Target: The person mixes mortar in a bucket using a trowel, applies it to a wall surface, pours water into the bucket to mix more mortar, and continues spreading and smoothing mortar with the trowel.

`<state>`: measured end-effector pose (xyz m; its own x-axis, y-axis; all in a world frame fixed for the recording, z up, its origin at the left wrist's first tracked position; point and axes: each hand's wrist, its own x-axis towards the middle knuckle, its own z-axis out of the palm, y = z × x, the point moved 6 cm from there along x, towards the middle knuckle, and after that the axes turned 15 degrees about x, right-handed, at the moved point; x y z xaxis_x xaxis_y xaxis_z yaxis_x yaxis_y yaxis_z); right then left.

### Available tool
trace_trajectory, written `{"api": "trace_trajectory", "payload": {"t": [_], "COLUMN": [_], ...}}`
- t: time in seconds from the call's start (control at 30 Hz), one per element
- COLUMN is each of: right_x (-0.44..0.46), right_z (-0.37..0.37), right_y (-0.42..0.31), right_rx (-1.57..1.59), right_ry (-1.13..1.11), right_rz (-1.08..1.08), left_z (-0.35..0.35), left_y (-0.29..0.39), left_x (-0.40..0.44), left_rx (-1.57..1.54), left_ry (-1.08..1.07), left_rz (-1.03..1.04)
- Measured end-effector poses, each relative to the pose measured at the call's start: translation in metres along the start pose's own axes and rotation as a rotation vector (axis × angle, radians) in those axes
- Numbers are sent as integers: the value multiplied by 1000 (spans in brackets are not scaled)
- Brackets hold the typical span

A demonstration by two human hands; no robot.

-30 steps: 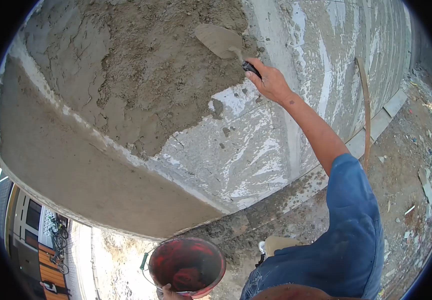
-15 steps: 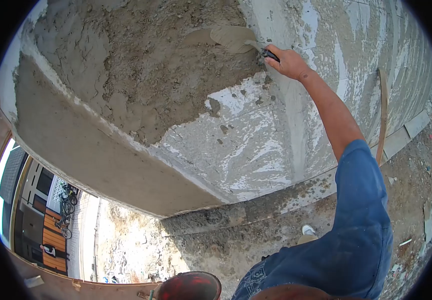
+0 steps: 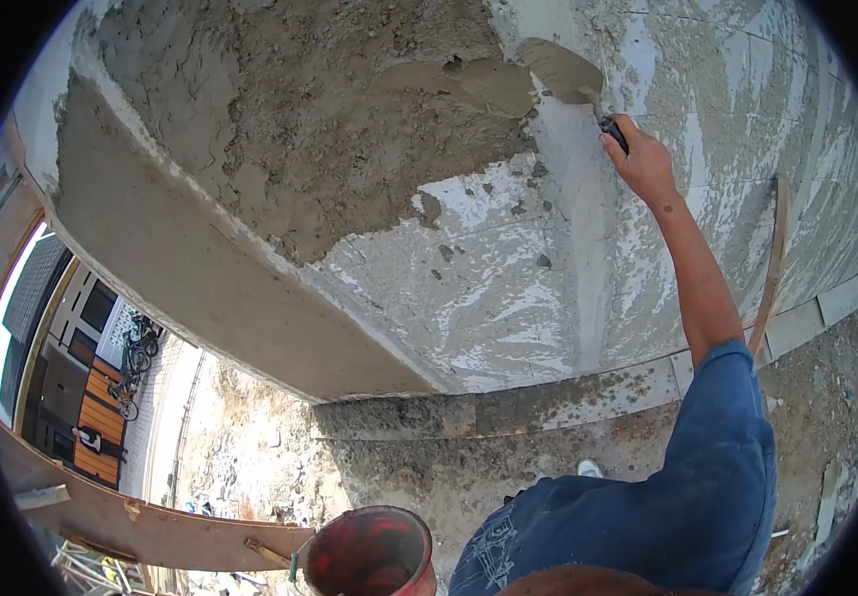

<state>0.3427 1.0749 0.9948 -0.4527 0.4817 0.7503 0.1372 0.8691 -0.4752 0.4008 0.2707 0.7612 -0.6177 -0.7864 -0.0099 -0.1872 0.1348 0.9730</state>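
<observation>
My right hand [image 3: 642,164] is wrapped around the dark handle of a trowel [image 3: 560,70]. The broad blade is coated in grey-brown mortar and lies over the pale vertical strip on the wall. Wet, rough mortar [image 3: 319,129] covers the wall to the left of the blade, with a smoother smeared band [image 3: 478,84] near the trowel. Beneath it, the wall [image 3: 488,288] shows scored grey and white. My left hand is out of view.
A reddish bucket [image 3: 419,526] stands at the bottom, beside a wooden board [image 3: 190,536]. A thin wooden strip [image 3: 774,258] leans against the wall at right. Debris lies on the ground. A distant person [image 3: 96,440] and parked bikes [image 3: 133,368] are at lower left.
My right hand has moved the trowel rightward, off the rough mortar and onto the pale strip. A smeared band of mortar lies behind it. More of the bucket shows.
</observation>
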Motion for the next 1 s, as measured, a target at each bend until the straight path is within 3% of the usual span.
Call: {"api": "trace_trajectory", "payload": {"t": [0.1, 0.23, 0.33, 0.47, 0.67, 0.8, 0.9, 1.0], "right_x": [-10, -10, 36, 86, 60, 23, 26, 52], "right_z": [23, 64, 53, 21, -7, -14, 2, 19], "right_y": [-28, -76, -77, -71, -14, -21, -66, -133], "right_rx": [168, -103, -226, -157, -44, -17, 164, 73], "right_ry": [28, -452, -427, -226, -57, 72, 209, 23], "right_rz": [-202, -427, -398, -397, -122, 93, -105, -326], "left_z": [-8, -12, -7, 5, 15, 17, 21, 29], "left_y": [-8, -13, -12, -10, -9, -16, -19, -17], "left_x": [-13, -26, -30, -33, -28, -19, -14, -12], "left_rx": [13, 27, 31, 24, -9, -42, -52, -51], "left_ry": [15, 20, 20, 2, -28, -43, -54, -54], "left_rz": [-24, -28, -30, -34, -31, -59, -80, -92]}}
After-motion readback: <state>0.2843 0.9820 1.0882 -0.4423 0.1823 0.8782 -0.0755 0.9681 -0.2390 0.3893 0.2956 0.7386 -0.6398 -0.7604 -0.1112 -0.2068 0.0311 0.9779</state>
